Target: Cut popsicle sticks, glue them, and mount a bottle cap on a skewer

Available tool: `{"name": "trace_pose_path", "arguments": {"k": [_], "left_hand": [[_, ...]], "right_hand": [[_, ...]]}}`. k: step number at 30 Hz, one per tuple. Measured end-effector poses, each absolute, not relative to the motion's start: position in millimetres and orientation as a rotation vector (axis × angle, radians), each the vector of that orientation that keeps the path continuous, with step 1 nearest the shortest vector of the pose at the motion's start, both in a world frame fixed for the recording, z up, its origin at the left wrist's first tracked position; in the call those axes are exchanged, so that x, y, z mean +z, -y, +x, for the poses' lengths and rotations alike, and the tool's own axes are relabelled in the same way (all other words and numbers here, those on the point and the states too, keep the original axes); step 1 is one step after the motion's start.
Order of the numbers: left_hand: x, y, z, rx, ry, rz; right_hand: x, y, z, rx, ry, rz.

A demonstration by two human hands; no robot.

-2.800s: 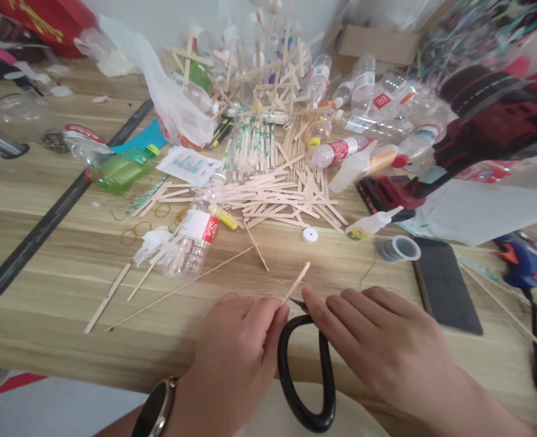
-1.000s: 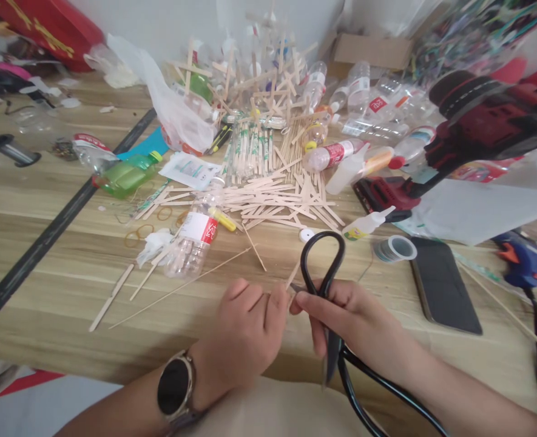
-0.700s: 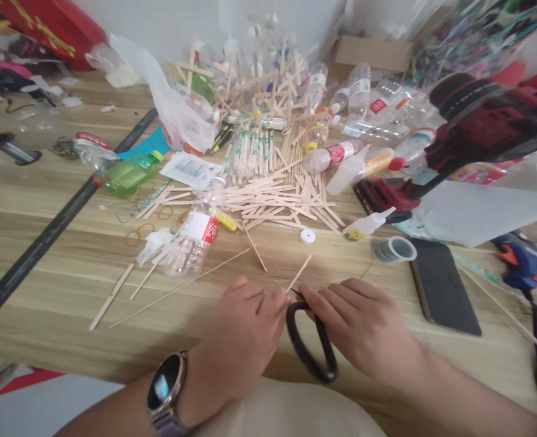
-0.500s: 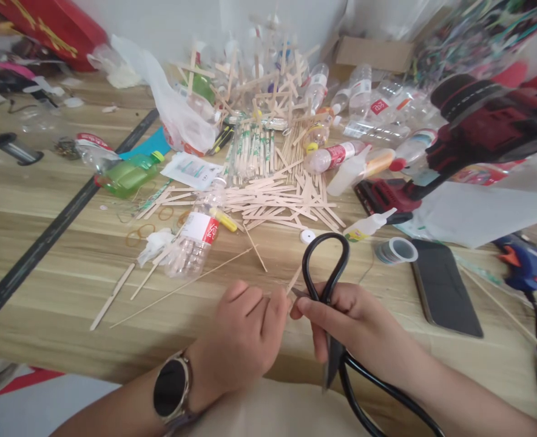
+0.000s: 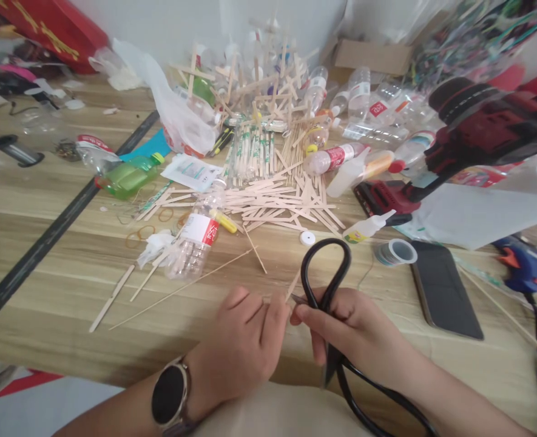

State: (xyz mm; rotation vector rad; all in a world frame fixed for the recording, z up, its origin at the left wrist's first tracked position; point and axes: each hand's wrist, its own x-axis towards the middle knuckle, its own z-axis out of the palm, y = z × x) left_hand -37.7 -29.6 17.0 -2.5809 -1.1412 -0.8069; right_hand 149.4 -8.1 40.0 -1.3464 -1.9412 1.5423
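Hands (image 5: 247, 334) grip flat wooden stick (image 5: 293, 284), black-looped scissors (image 5: 326, 298).

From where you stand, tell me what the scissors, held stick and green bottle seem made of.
Scissors: metal blades, by their grey sheen; glossy black handles, perhaps plastic-coated.
Stick in the left hand: probably bare wood, pale and matt.
Green bottle: glossy plastic, by its see-through body.

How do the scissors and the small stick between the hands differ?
The scissors are black with large looped handles, spread wide open; the stick is pale, slim and straight. The right hand holds the scissors, the left the stick. Most of the scissors shows; the left hand hides part of the stick. Both are off the table.
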Motion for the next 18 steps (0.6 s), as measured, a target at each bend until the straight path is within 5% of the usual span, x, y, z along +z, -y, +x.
{"name": "trace_pose_path", "arguments": {"k": [4,11,18], "left_hand": [[8.7,23.5,-39.7,-0.761,1.137,-2.597],[9.1,16.8,-46.3,-0.978,2.020,-2.631],[31.9,34.9,-37.1,-1.222,2.179,-2.809]], "right_hand": [[39.5,9.3,147.8,1.615,1.823,-1.439],[30.0,24.4,151.5,0.344,2.297,-1.059],[34.2,22.1,148.5,0.301,2.247,-1.101]]}}
